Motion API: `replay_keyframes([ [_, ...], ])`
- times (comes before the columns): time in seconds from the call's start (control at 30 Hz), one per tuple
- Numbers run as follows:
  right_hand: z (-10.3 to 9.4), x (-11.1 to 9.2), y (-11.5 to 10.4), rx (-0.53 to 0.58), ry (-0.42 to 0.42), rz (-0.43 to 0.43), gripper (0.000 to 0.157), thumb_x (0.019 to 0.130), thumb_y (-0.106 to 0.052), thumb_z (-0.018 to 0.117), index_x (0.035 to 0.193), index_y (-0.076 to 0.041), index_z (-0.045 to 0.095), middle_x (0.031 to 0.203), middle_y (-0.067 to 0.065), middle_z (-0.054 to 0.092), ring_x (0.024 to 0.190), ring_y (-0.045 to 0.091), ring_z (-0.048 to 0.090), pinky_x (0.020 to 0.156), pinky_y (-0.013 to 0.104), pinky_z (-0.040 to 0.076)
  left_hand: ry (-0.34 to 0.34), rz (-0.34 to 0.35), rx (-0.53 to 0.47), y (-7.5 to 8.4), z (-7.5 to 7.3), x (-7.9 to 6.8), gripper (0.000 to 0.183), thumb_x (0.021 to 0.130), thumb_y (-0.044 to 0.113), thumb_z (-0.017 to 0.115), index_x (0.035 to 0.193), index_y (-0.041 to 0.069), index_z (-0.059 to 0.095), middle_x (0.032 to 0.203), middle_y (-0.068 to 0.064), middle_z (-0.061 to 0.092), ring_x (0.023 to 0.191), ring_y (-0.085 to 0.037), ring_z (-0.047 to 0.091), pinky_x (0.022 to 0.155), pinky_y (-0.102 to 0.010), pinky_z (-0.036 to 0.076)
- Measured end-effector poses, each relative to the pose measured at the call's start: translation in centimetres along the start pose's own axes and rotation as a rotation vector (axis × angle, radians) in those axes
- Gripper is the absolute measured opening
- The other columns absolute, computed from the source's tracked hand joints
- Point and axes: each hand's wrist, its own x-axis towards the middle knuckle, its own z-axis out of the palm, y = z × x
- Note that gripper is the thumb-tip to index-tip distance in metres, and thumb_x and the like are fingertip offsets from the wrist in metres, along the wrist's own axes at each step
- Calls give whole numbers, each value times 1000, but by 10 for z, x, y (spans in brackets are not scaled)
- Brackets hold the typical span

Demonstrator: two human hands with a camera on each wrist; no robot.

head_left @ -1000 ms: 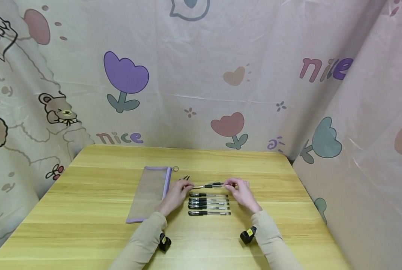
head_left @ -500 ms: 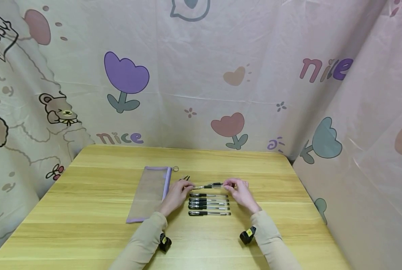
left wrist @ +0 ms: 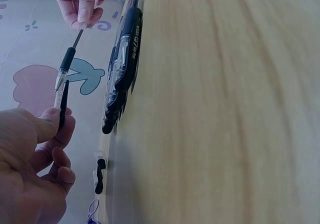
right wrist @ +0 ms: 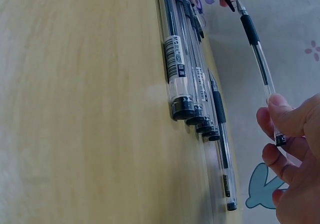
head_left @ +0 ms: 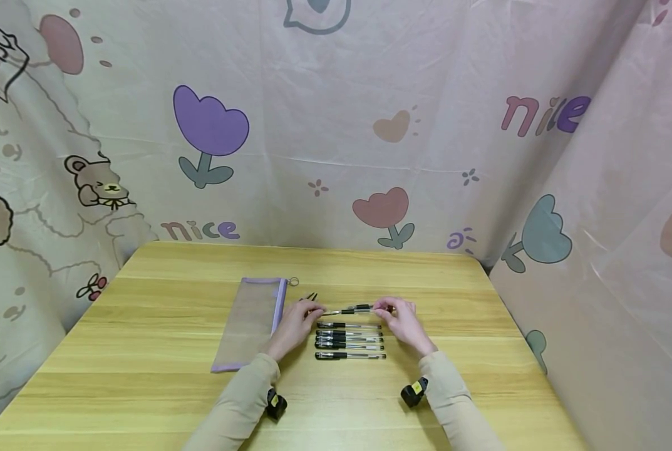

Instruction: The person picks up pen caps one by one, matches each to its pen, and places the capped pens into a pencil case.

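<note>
A pale curtain (head_left: pixel 296 75) filled the back and sides, printed with tulips, a bear and, at lower left and upper right, the word "nice"; only the head view took in its whole spread. Before it stood a wood-grain table (head_left: pixel 144 326). On its left half lay a mesh pouch (head_left: pixel 248 319) edged in purple, flat, with a small metal ring at its far corner.

The left hand (head_left: pixel 297 326), just beside the pouch, pinched a pen cap between thumb and fingers; the right hand (head_left: pixel 402 322) pinched an uncapped pen (right wrist: pixel 261 61) near its rear end. Both hands were above the table, beyond a row of capped pens (head_left: pixel 336 340), apparently five, lying side by side between the forearms.

Past that row, the right wrist view made plain a loose pen (right wrist: pixel 220 109) with a bare tip; from the head it half merged with the held one. The left wrist view alone showed the cap (left wrist: pixel 63 106) clearly, the held pen's tip at its mouth; whether it had entered could not be told. Smaller pieces (left wrist: pixel 100 174), seemingly caps, lay near the left hand.

One pen's black grip read "Q7" (left wrist: pixel 135 40). A white barcode label (right wrist: pixel 174 59) showed only from the right wrist, its characters too small to read.
</note>
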Motion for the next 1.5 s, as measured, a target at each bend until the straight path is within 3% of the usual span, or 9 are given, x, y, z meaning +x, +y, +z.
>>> replay_keyframes([
  [1.07, 2, 1, -5, 35, -14, 8, 7, 94, -12, 67, 97, -14, 73, 92, 0, 73, 97, 21, 60, 100, 45, 27, -30, 14, -23, 8, 0, -1, 16, 97, 10, 64, 107, 10, 76, 108, -8, 75, 104, -28, 66, 96, -49, 51],
  [1.33, 1, 1, -7, 65, -26, 22, 8, 95, -12, 66, 99, -13, 73, 93, 0, 72, 95, 18, 59, 99, 44, 27, -54, 22, -45, 9, -1, 1, 17, 98, 10, 63, 109, 9, 76, 107, -8, 75, 99, -23, 68, 91, -43, 55],
  [1.5, 1, 0, -8, 101, -28, 16, 9, 94, -8, 66, 100, -9, 73, 94, 3, 72, 91, 14, 59, 92, 37, 44, -54, 28, -62, 10, -2, 0, 17, 98, 9, 62, 109, 6, 75, 108, -9, 75, 98, -23, 68, 89, -40, 56],
])
